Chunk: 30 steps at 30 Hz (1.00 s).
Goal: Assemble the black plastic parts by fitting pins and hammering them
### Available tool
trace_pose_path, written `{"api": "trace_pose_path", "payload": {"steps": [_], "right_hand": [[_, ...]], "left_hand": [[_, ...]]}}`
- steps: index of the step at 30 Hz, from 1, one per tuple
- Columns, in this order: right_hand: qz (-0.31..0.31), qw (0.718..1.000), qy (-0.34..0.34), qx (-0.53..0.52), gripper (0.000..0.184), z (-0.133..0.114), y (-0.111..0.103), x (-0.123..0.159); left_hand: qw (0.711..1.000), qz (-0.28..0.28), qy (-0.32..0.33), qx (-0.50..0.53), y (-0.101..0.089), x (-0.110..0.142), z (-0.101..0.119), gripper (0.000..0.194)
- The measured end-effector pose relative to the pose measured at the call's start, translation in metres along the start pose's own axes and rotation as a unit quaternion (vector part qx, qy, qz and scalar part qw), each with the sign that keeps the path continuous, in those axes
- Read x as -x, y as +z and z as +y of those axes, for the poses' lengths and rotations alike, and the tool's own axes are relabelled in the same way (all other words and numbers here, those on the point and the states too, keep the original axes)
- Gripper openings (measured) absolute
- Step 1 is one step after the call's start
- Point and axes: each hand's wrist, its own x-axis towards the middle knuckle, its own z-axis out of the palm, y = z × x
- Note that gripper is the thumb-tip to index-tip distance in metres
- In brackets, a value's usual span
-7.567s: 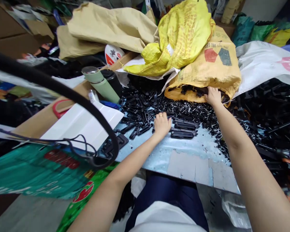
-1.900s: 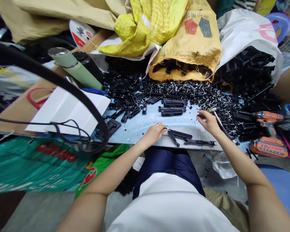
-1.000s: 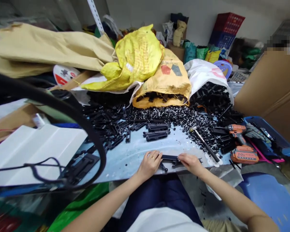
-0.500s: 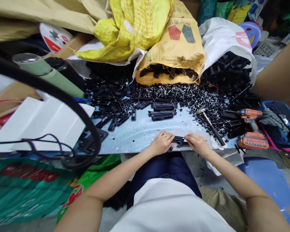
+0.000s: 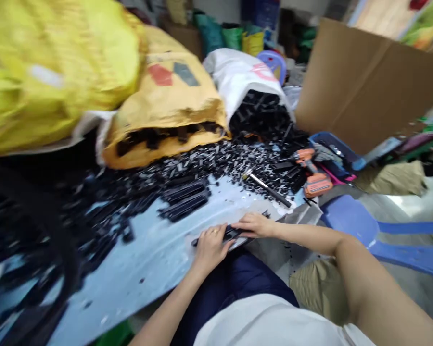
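Observation:
Both my hands rest at the near edge of a light blue table (image 5: 155, 250). My left hand (image 5: 210, 246) and my right hand (image 5: 254, 225) are closed around a long black plastic part (image 5: 228, 234) lying between them on the table. The picture is smeared by head motion. Just beyond my hands lies a small stack of black bars (image 5: 184, 198). A heap of small black and silver pieces (image 5: 216, 161) spreads across the table behind it.
A hammer (image 5: 269, 189) and an orange cordless drill (image 5: 312, 172) lie at the right of the table. Yellow sacks (image 5: 166, 103) and a white sack (image 5: 250, 91) of black parts stand behind. A blue plastic stool (image 5: 361, 230) and a cardboard sheet (image 5: 371, 81) are on the right.
The view has swung to the right and blurred. My hands stay together on the black part at the table's near edge.

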Motion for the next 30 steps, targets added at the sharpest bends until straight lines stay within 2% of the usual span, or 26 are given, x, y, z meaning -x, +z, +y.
{"api": "trace_pose_path", "payload": {"steps": [2, 4, 7, 9, 11, 12, 13, 15, 17, 18, 20, 21, 22, 23, 24, 26, 28, 30], "right_hand": [[-0.050, 0.998, -0.006, 0.029, 0.046, 0.006, -0.007, -0.004], [-0.079, 0.994, 0.028, 0.066, 0.055, 0.012, -0.012, -0.007], [-0.082, 0.991, 0.073, 0.079, 0.067, 0.009, -0.018, -0.009], [-0.040, 0.998, 0.043, 0.036, 0.068, 0.000, -0.030, -0.010], [0.017, 0.998, -0.030, -0.060, 0.066, -0.013, -0.050, -0.011], [0.038, 0.988, -0.075, -0.126, 0.063, -0.020, -0.061, -0.013], [0.047, 0.972, -0.117, -0.199, 0.059, -0.028, -0.071, -0.015], [0.069, 0.919, -0.178, -0.346, 0.051, -0.045, -0.082, -0.022], [0.145, 0.856, -0.176, -0.464, 0.045, -0.066, -0.076, -0.031], [0.207, 0.827, -0.139, -0.504, 0.043, -0.077, -0.066, -0.036], [0.328, 0.776, -0.022, -0.539, 0.042, -0.094, -0.040, -0.048], [0.365, 0.760, 0.036, -0.536, 0.043, -0.097, -0.026, -0.055], [0.380, 0.758, 0.078, -0.524, 0.043, -0.096, -0.014, -0.063], [0.378, 0.769, 0.102, -0.505, 0.042, -0.089, -0.005, -0.071], [0.359, 0.796, 0.107, -0.475, 0.041, -0.077, 0.001, -0.081], [0.303, 0.867, 0.098, -0.382, 0.040, -0.038, 0.003, -0.102], [0.256, 0.918, 0.093, -0.290, 0.035, 0.013, -0.005, -0.129], [0.226, 0.941, 0.109, -0.228, 0.027, 0.063, -0.019, -0.164]], "left_hand": [[0.999, 0.023, 0.036, -0.028, 0.001, 0.004, -0.005, 0.038], [0.995, 0.056, 0.069, -0.056, 0.000, 0.007, -0.012, 0.037], [0.988, 0.110, 0.090, -0.061, -0.013, 0.008, -0.017, 0.041], [0.986, 0.138, 0.088, -0.019, -0.031, 0.010, -0.013, 0.047], [0.980, 0.158, 0.091, 0.076, -0.055, 0.014, -0.002, 0.050], [0.971, 0.163, 0.096, 0.143, -0.067, 0.017, 0.006, 0.052], [0.957, 0.168, 0.099, 0.213, -0.078, 0.020, 0.015, 0.055], [0.923, 0.181, 0.087, 0.327, -0.093, 0.023, 0.035, 0.057], [0.894, 0.221, 0.069, 0.384, -0.095, 0.024, 0.052, 0.058], [0.886, 0.256, 0.064, 0.382, -0.091, 0.024, 0.058, 0.058], [0.877, 0.327, 0.062, 0.345, -0.077, 0.021, 0.062, 0.060], [0.878, 0.354, 0.068, 0.316, -0.068, 0.019, 0.059, 0.061], [0.883, 0.371, 0.074, 0.279, -0.060, 0.017, 0.053, 0.062], [0.892, 0.379, 0.078, 0.235, -0.051, 0.014, 0.045, 0.064], [0.904, 0.380, 0.077, 0.181, -0.043, 0.012, 0.034, 0.066], [0.929, 0.362, 0.060, 0.049, -0.031, 0.006, 0.008, 0.066], [0.952, 0.300, 0.041, -0.048, -0.021, 0.000, -0.019, 0.058], [0.974, 0.207, 0.032, -0.090, -0.016, -0.006, -0.043, 0.041]]}}
